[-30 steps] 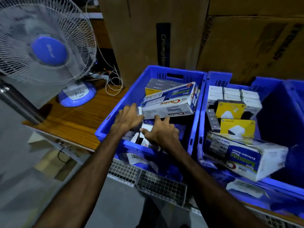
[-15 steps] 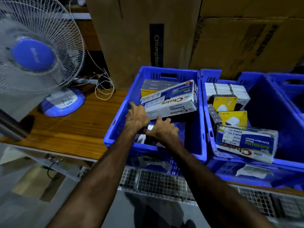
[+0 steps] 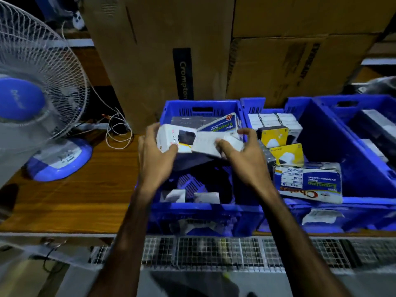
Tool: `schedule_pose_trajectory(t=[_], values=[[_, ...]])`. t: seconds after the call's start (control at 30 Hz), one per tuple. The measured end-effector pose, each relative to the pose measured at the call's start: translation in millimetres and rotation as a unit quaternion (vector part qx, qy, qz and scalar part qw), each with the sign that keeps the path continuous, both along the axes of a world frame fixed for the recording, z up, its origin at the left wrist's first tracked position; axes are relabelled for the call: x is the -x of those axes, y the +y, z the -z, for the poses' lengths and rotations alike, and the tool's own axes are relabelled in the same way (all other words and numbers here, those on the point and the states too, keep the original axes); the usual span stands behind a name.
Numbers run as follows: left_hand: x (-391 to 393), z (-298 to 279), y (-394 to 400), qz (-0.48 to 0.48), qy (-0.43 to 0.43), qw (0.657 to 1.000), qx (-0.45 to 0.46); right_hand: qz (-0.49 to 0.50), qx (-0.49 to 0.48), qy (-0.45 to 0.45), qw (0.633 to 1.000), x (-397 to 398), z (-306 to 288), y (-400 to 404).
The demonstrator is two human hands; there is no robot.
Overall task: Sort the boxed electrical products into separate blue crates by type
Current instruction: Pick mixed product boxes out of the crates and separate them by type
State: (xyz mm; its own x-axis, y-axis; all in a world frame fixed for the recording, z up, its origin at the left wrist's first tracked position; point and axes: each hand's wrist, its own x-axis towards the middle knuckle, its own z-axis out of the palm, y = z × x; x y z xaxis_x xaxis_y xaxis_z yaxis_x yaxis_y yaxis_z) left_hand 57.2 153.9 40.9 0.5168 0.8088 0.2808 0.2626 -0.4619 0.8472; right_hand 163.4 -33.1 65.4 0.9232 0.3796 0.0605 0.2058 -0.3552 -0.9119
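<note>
Both hands are holding a small white cardboard product box (image 3: 192, 142) above the left blue plastic crate (image 3: 205, 207) on the brown wooden desk (image 3: 75, 189). The left hand (image 3: 156, 155) is curling round the box's left end, and the right hand (image 3: 242, 157) is pinching its right end. A blue-and-white extension socket box (image 3: 310, 185) is lying in the neighbouring blue crate (image 3: 317, 108), near two yellow boxes (image 3: 287, 154).
</note>
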Motion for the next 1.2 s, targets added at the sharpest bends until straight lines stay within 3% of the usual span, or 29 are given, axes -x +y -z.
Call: schedule_pose_trajectory(t=[0.2,0.37,0.57,0.77,1.03,1.2], values=[[-29,-2,-22,0.068,-0.107,0.991,0.042,0.04,-0.079,-0.01,0.996,-16,-25,-54],[-75,-13,-46,0.105,-0.12,0.987,0.025,0.07,-0.08,-0.044,0.993,-65,-44,-112],[-155,-36,-77,0.163,-0.071,0.984,-0.031,0.089,0.081,-0.109,0.987,-151,-42,-177],[-247,-36,-111,0.259,0.058,0.957,-0.12,0.015,0.262,-0.113,0.958,-230,-35,-194],[-371,-15,-140,0.341,0.139,0.922,-0.117,-0.136,0.39,-0.131,0.901,-310,-23,-174],[-427,-12,-165,0.343,0.131,0.924,-0.107,-0.137,0.415,-0.151,0.887,-328,-10,-186]])
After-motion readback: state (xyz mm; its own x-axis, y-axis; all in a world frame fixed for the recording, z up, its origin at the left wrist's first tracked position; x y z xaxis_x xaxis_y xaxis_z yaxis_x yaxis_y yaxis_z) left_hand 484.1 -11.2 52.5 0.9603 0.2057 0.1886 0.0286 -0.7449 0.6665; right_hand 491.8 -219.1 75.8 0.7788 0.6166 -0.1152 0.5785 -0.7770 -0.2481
